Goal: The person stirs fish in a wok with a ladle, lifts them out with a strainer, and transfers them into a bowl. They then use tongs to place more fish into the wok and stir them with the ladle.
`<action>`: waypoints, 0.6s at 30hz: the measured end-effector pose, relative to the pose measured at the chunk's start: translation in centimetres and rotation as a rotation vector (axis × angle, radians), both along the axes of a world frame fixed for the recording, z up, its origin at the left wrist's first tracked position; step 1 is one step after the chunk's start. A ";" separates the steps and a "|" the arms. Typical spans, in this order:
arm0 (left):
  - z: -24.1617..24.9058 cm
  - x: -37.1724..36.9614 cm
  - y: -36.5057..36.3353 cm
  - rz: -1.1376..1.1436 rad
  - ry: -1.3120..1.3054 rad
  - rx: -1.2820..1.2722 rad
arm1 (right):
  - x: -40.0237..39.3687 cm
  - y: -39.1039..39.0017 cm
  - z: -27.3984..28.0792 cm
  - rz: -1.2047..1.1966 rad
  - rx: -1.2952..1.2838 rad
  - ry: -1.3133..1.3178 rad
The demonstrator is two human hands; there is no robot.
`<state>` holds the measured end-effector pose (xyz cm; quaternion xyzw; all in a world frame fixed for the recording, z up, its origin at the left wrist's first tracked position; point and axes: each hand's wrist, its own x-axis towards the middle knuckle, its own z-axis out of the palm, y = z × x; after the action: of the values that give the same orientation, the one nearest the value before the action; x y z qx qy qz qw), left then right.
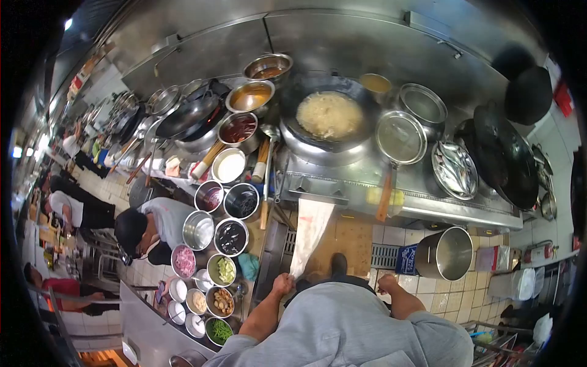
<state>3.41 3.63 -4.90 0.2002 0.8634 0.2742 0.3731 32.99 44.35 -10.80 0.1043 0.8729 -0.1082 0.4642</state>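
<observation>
My left hand [282, 284] is closed around the lower end of a long white towel [310, 229], which hangs from the front edge of the stove. By my right hip, my right hand [386, 284] has its fingers curled; whether anything is in them cannot be made out. In front of me sits a big black wok [293, 125] with bubbling, pale yellow liquid [330, 115] in it. A wire strainer [401, 137] with a wooden handle rests to the right of the wok, and a ladle [265, 183] with a wooden handle lies to its left.
A metal pan of whole fish [454, 170] stands on the stove's right side. Bowls of sauce [250, 96] and tubs of cut vegetables [221, 270] line my left. A tall steel pot [427, 257] is low on the right. A co-worker in a black cap [131, 229] bends over at left.
</observation>
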 end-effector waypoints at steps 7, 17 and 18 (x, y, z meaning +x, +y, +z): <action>2.2 -0.7 3.2 -0.050 0.175 -0.216 | -2.3 0.5 1.0 -0.099 -0.067 0.244; 3.5 -3.0 9.1 0.071 0.145 -0.270 | 1.8 3.4 -10.6 -0.769 -0.389 0.514; 3.3 -3.2 9.4 0.066 0.124 -0.218 | 2.3 3.5 -11.2 -0.795 -0.365 0.547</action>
<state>0.23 13.05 -1.58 0.1463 0.9157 0.1778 0.3294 35.25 47.82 -21.96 0.3130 0.8222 -0.4503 0.1527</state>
